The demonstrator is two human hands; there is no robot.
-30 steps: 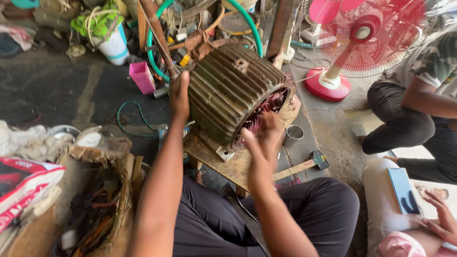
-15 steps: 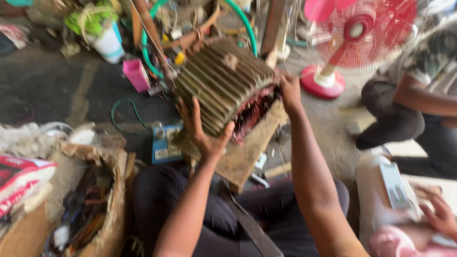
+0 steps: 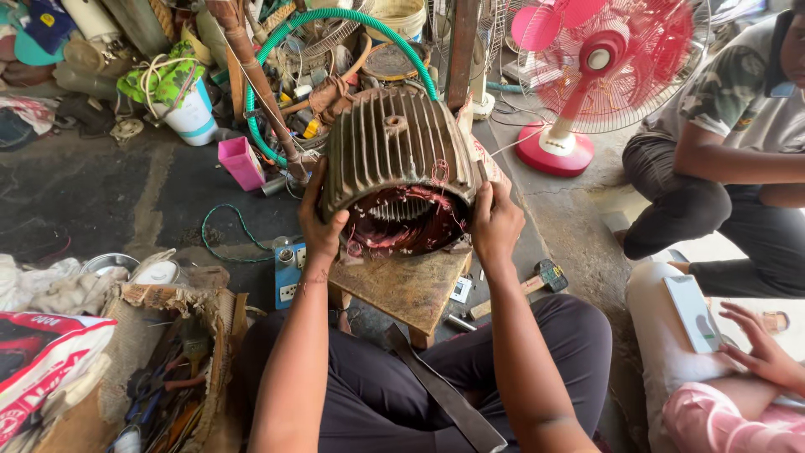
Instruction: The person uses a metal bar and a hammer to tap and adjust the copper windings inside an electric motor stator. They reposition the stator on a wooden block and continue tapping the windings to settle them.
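Note:
A large finned metal motor housing (image 3: 390,147) lies on a small wooden stool (image 3: 407,289) between my knees. Its open end faces me and shows reddish copper windings (image 3: 402,220) inside. My left hand (image 3: 320,220) grips the housing's left rim. My right hand (image 3: 495,222) grips its right rim. A flat dark metal strip (image 3: 440,394) rests across my lap.
A pink standing fan (image 3: 599,71) is at the back right. Two other people sit at the right, one holding a phone (image 3: 692,312). A hammer (image 3: 537,281) lies by the stool. Clutter, a green hose (image 3: 352,25), a pink cup (image 3: 241,161) and a sack of tools (image 3: 159,377) fill the left.
The motor housing has been turned so its open end faces me. My hands have shifted to its left and right rims.

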